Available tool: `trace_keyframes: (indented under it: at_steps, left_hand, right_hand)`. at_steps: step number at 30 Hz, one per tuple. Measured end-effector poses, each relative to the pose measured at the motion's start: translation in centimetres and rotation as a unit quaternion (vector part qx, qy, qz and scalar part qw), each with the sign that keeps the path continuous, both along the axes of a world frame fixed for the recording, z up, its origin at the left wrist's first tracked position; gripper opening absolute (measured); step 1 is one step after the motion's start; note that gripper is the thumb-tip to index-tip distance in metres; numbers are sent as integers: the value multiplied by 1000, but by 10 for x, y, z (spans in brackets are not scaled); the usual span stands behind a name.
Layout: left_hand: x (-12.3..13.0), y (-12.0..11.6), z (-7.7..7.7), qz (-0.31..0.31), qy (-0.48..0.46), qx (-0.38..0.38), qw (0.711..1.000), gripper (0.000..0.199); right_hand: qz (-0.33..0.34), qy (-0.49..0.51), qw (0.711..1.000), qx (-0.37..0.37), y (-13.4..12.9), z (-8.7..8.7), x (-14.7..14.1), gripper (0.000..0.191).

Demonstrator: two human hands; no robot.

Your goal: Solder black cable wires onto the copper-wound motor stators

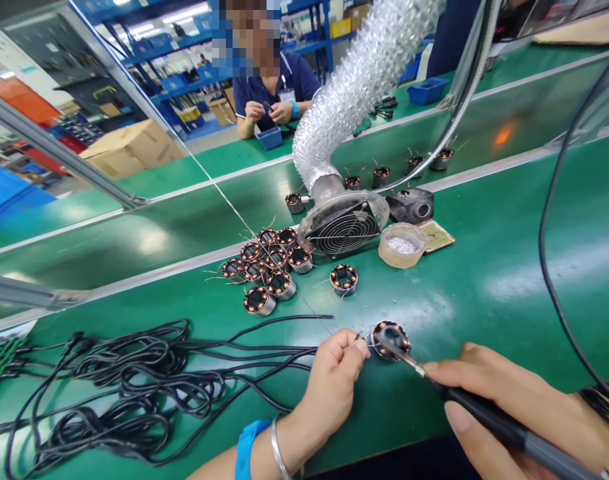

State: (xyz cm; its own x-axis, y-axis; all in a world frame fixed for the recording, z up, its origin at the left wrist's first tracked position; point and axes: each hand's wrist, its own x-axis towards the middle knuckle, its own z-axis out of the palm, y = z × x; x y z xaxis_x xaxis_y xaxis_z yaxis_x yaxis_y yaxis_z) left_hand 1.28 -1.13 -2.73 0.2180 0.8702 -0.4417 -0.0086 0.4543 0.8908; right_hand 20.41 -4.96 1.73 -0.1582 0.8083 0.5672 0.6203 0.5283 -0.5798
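Note:
My right hand [514, 407] grips a soldering iron [464, 400] by its black handle. The iron's metal tip reaches over the near rim of a motor stator [390, 340] with copper windings on the green bench. Just left of that stator, my left hand [337, 373] is closed in a pinch on thin wire. A fine strand of solder wire [224, 197] runs down from the upper left to these fingers. Whether a stator lead is also between the fingertips is too small to tell. Another stator [343, 279] stands alone farther back.
Several stators [257, 300] cluster at centre left. Coiled black cables [149, 380] cover the left side. A fan hood [347, 230] with a silver duct [329, 120] stands behind, beside a round solder tub [402, 245]. A black cable [547, 260] hangs at right. A co-worker [279, 87] sits opposite.

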Motion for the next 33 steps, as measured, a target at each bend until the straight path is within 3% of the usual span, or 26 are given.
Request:
trace_keyframes:
  at_steps: [5,11,14,17,19,21,24,27,30,33]
  left_hand:
    - [0,0,0,-3,5,2,1000,38]
    - [-1,0,1,-3,4,-6,1000,40]
    - [-1,0,2,-3,2,-6,1000,42]
    - [0,0,2,-5,5,-4,1000,42]
    - [0,-1,2,-6,4,-1,1000,41]
    - [0,-1,2,-5,1,1,1000,41]
    - [0,0,2,-11,-3,3,1000,41]
    - [-3,5,2,-25,-8,-9,1000,41]
    - [-9,11,1,-35,-20,-19,999,40]
    - [-15,17,1,-39,-28,-3,999,36]
  right_hand:
    - [31,-24,999,-14,4,11,5,20]
    - [27,-19,999,2,2,7,4,21]
    - [2,11,1000,8,13,-5,7,22]
    - [-69,37,995,58,38,-26,17,28]
    - [-133,17,987,90,58,-42,26,31]
    - [-157,-26,985,60,76,-55,35,32]
    - [-134,-66,989,11,86,-63,43,33]
    - [-121,-26,992,1,74,-58,34,27]
    - [-16,26,1000,-1,57,-49,11,16]
    - [86,7,996,8,49,-46,-13,14]
